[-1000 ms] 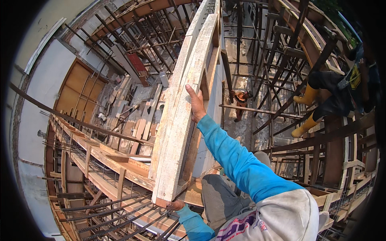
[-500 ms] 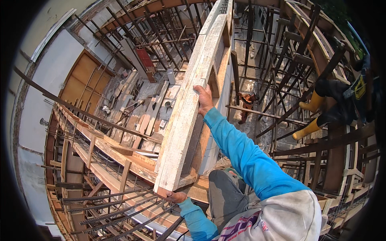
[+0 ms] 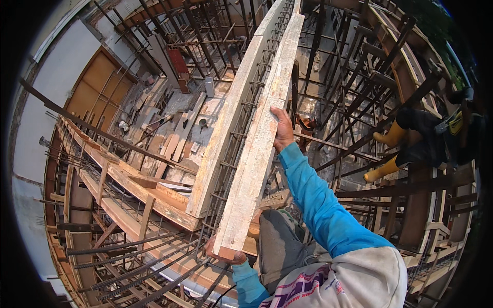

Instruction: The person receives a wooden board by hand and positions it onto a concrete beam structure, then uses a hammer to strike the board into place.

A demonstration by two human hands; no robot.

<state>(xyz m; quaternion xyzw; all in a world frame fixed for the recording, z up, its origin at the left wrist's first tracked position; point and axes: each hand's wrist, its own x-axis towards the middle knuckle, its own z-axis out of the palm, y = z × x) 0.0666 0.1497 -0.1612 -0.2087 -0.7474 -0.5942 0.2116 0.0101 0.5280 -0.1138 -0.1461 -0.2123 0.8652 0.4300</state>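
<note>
A long wooden formwork panel point(image 3: 262, 138), its edge pale and crusted with cement, stands upright and runs away from me. My right hand point(image 3: 281, 128) grips its right side about midway along, thumb over the top edge. My left hand point(image 3: 226, 253) is closed around the near end of the panel, its fingers partly hidden beneath it. Left of the panel runs a second board wall point(image 3: 228, 126), roughly parallel. In the gap between them lies a cage of steel rebar point(image 3: 239, 138) with cross ties.
Loose rebar rods point(image 3: 128, 267) fan out at the lower left beside another timber beam form point(image 3: 128, 190). Far below, planks and debris cover the floor point(image 3: 200, 133). Dark scaffold poles point(image 3: 354, 92) crowd the right, where a person in yellow boots point(image 3: 382, 169) is perched.
Both hands have moved the panel to the right, away from the left board wall. A gap has opened between them, showing the rebar cage. The panel's face has turned out of sight.
</note>
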